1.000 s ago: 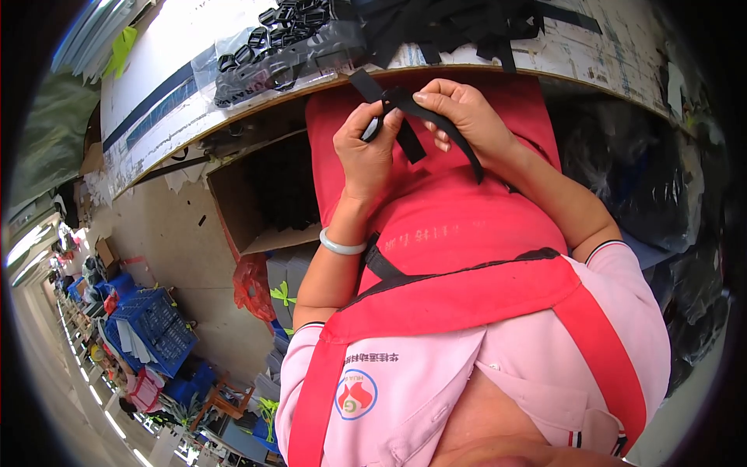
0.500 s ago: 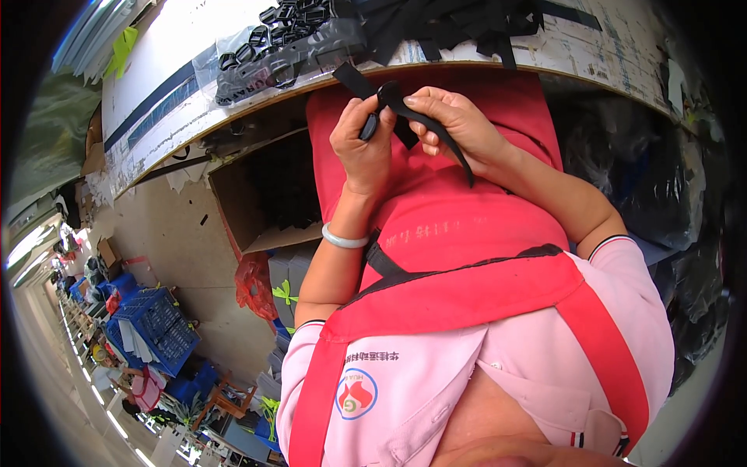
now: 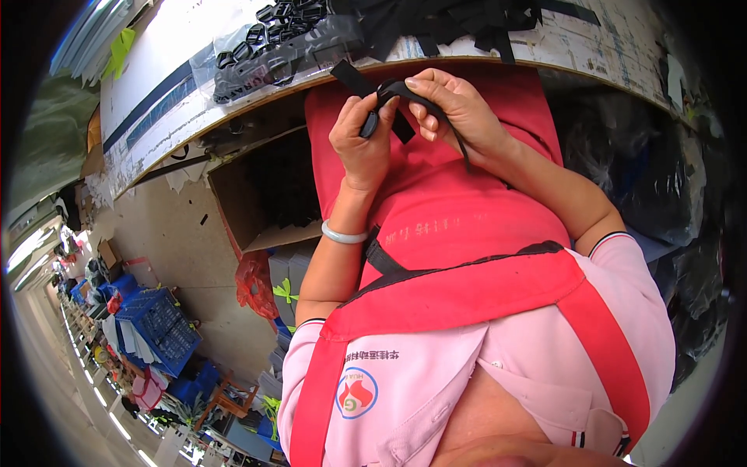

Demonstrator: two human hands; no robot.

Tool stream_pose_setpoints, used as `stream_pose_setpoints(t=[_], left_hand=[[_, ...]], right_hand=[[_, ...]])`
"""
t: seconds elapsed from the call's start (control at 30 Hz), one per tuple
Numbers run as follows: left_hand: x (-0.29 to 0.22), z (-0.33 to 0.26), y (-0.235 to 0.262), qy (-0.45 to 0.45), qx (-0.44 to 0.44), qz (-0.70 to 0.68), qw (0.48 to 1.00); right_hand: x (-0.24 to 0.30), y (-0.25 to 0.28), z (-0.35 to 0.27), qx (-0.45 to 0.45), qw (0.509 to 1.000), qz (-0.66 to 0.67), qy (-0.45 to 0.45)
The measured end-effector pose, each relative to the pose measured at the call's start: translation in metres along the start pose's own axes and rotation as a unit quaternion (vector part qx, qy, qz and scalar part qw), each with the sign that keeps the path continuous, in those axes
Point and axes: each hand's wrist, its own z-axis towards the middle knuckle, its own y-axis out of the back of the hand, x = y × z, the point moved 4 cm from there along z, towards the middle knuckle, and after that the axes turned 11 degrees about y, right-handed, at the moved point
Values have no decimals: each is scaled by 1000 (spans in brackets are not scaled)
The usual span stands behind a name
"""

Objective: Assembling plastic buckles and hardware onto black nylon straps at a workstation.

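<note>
Just off the table's front edge, above my red apron, both hands work on black pieces. My left hand (image 3: 360,148) pinches a black plastic buckle (image 3: 369,124), one rounded end showing below the thumb. Out of that grip a flat strap end sticks up toward the table, and another piece hangs below the fingers. Pinched in my right hand (image 3: 464,113) is a black webbing strap (image 3: 426,100). It bends over from the buckle, and its free end hangs down past the fingers. How the strap runs through the buckle is hidden by my fingers.
On the white table (image 3: 167,86) lie a clear bag of black buckles (image 3: 288,47) and a heap of black straps (image 3: 451,23). An open cardboard box (image 3: 233,206) sits under the table at left. Dark plastic bags (image 3: 661,187) stand at right, a blue crate (image 3: 159,331) farther left.
My right hand has shifted slightly up. The strap now arches higher over the buckle, and its free end hangs a little shorter. My left hand stays nearly in place.
</note>
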Motion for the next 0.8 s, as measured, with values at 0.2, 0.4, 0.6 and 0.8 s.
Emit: stream_pose_setpoints(t=[0.2, 0.4, 0.6, 0.8], left_hand=[[1, 0, 1, -6, -10, 7, 1000], [-5, -7, -2, -64, 14, 77, 995], [6, -8, -2, 63, 97, -2, 993], [29, -15, -3, 453, 219, -362, 785]], right_hand=[[-7, 5, -3, -39, 996, -69, 45], [-11, 5, 1, -32, 989, -124, 78], [-10, 18, 11, 61, 985, -150, -55], [-8, 16, 9, 86, 970, -225, 22]])
